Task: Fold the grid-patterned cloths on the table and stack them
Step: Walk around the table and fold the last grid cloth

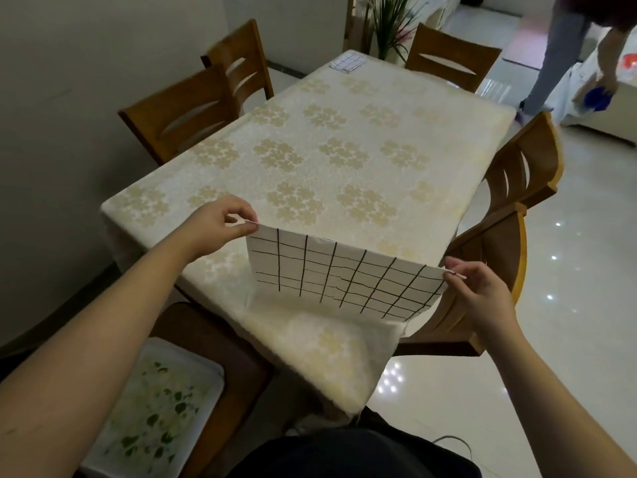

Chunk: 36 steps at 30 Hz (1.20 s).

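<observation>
Pinching a grid cloth (344, 274) by its top corners, left hand (220, 224) and right hand (479, 291) hold it above the table (344, 139).

**The dining room around me**

I stand at a long table (344, 139) under a cream tablecloth (320, 343) with pale gold flower clusters. Wooden chairs (182, 112) with slotted backs line both sides. A plain grey wall (86, 63) rises to my left. To my right, the glossy pale tile floor (568, 257) mirrors ceiling lights. A leafy plant (389, 22) stands beyond the table's far end.
</observation>
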### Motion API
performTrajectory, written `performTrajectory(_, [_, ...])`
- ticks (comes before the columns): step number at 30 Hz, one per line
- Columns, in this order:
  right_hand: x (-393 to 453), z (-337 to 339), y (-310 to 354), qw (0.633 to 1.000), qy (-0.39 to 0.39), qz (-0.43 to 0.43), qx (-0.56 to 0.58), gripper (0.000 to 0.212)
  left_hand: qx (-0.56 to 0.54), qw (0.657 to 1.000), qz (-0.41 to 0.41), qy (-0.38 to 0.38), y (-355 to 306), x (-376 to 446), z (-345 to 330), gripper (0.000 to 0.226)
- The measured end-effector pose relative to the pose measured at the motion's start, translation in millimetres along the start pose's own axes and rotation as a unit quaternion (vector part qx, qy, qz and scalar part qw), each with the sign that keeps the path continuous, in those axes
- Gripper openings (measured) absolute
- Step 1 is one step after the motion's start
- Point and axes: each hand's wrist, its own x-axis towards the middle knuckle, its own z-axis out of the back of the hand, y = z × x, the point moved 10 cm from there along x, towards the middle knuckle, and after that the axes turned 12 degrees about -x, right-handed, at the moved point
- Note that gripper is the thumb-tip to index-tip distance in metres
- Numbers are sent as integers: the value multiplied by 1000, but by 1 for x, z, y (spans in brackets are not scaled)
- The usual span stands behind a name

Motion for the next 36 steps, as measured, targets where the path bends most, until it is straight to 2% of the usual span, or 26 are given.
performTrajectory(3, [-3, -2, 6, 999, 16, 0, 33, 5, -129, 990, 41, 31, 2, -8, 0, 7])
performTrajectory(6, [5, -4, 15, 999, 8, 8, 40, 16, -190, 979, 66, 28, 7, -4, -1, 7])
performTrajectory(9, [24, -12, 16, 998, 16, -2, 58, 20, -226, 969, 98, -7, 18, 11, -4, 12])
performTrajectory(12, [54, -31, 4, 996, 53, -29, 67, 22, -223, 962, 152, -42, 42, 32, -16, 12])
performTrajectory(18, [124, -79, -35, 992, 109, -70, 10, 23, -171, 952, 245, -74, 115, 70, -57, 11])
performTrajectory(23, [176, -124, -72, 982, 153, -97, -58, 32, -165, 927, 312, -125, 163, 82, -80, 9])
performTrajectory(25, [189, -139, -78, 977, 169, -92, -96, 43, -163, 918, 334, -136, 179, 83, -86, 6])
performTrajectory(28, [198, -155, -69, 967, 140, -27, -210, 60, -146, 914, 350, -147, 193, 83, -91, 16])
performTrajectory(30, [187, -169, -44, 952, 99, 73, -282, 58, -140, 912, 352, -157, 192, 82, -92, 28])
performTrajectory(31, [177, -185, -31, 941, 104, 133, -293, 58, -135, 911, 355, -162, 194, 82, -92, 33])
performTrajectory(33, [150, -229, -12, 900, 162, 241, -325, 63, -115, 909, 361, -172, 198, 83, -92, 42])
performTrajectory(35, [126, -270, -4, 858, 222, 299, -353, 67, -94, 909, 366, -178, 201, 82, -91, 45])
performTrajectory(36, [118, -286, -1, 849, 238, 310, -357, 68, -89, 908, 367, -179, 203, 83, -91, 46])
